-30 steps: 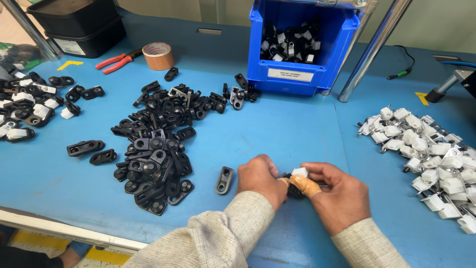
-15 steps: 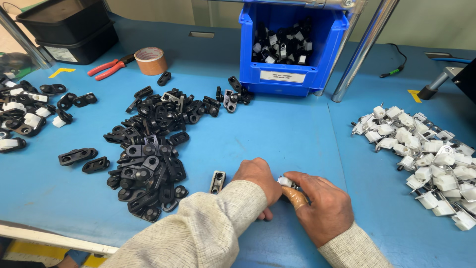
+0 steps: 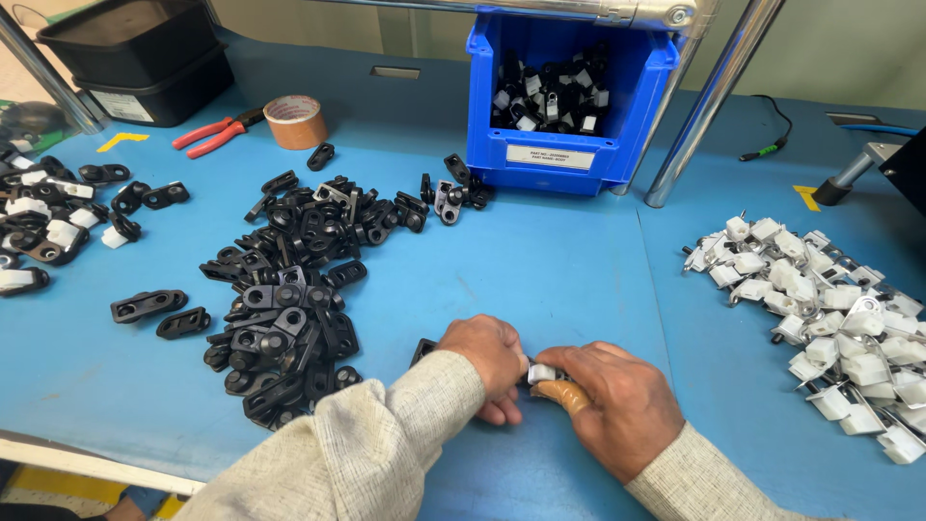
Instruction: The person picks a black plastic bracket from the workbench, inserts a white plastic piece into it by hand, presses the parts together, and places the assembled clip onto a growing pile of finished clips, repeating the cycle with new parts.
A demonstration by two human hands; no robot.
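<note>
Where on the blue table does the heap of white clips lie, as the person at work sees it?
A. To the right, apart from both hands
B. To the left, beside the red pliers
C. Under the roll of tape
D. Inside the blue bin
A: the heap of white clips lies at the right of the blue table, clear of the right hand and the left hand, which meet over a small part.
</note>
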